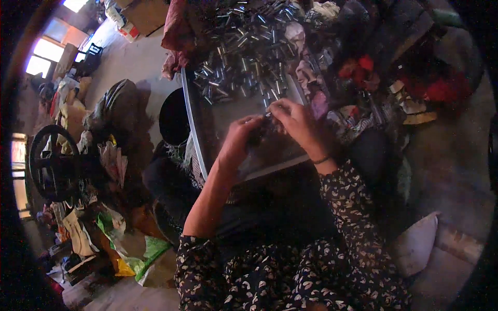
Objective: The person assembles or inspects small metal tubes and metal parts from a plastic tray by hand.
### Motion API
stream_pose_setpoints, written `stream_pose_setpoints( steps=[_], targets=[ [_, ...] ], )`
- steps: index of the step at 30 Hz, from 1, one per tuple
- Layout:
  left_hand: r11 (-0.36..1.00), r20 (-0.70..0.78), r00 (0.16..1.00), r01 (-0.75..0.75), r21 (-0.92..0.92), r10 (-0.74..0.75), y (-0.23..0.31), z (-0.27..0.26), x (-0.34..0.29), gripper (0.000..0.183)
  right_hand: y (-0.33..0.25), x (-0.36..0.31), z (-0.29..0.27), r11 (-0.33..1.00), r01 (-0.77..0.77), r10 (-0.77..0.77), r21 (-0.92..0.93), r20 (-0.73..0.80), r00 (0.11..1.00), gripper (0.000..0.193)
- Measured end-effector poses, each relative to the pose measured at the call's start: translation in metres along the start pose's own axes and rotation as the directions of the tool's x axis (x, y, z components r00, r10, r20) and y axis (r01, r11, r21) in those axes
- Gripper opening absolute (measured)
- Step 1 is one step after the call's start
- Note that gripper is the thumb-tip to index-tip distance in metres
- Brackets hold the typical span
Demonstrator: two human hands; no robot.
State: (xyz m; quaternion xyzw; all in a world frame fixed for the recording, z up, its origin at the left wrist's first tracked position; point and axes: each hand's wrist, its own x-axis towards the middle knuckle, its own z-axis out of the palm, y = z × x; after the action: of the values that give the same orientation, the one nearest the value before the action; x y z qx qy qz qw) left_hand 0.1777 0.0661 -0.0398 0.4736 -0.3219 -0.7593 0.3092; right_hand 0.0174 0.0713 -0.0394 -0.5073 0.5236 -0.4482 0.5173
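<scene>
Many short, shiny metal tubes lie scattered over the far part of a grey tray with a pale raised rim. Over the tray's nearer part, my left hand is closed, its fingers curled towards the right hand. My right hand pinches a small shiny metal piece at its fingertips, close to the nearest tubes. The two hands almost meet. Shadow hides what lies between them, and I cannot make out what the left fingers hold.
Crumpled cloths line the tray's right side, and a reddish cloth hangs at its far left corner. To the left stand a dark handwheel, a grey bundle and a green-and-white sack. A pale sack rests at lower right.
</scene>
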Motion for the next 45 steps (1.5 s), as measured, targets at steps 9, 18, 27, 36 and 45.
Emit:
stream_pose_setpoints(
  steps=[9,18,27,36,45],
  targets=[
    [0.995,0.064,0.997,-0.046,0.084,0.041,-0.001,-0.001,0.002,0.029,0.018,0.009,-0.008,0.997,-0.064,0.064,0.033,0.003,0.998,0.028],
    [0.987,0.009,0.997,-0.083,0.14,0.082,0.0,0.002,0.002,0.03,0.014,0.008,-0.007,0.992,-0.052,0.051,0.112,0.01,0.999,0.026],
    [0.977,-0.015,0.994,-0.103,0.188,0.108,-0.003,-0.003,0.004,0.028,0.008,0.006,-0.006,0.999,-0.014,0.014,0.03,0.01,1.0,0.026],
    [0.971,-0.006,0.99,-0.136,0.199,0.14,0.004,0.002,-0.002,0.028,0.011,0.006,-0.005,1.0,0.028,-0.028,-0.003,-0.046,0.999,0.027],
    [0.967,-0.027,0.984,-0.167,0.195,0.176,-0.002,-0.002,0.003,0.028,0.01,0.005,-0.004,1.0,-0.01,0.01,0.012,-0.021,1.0,0.027]
  ],
)
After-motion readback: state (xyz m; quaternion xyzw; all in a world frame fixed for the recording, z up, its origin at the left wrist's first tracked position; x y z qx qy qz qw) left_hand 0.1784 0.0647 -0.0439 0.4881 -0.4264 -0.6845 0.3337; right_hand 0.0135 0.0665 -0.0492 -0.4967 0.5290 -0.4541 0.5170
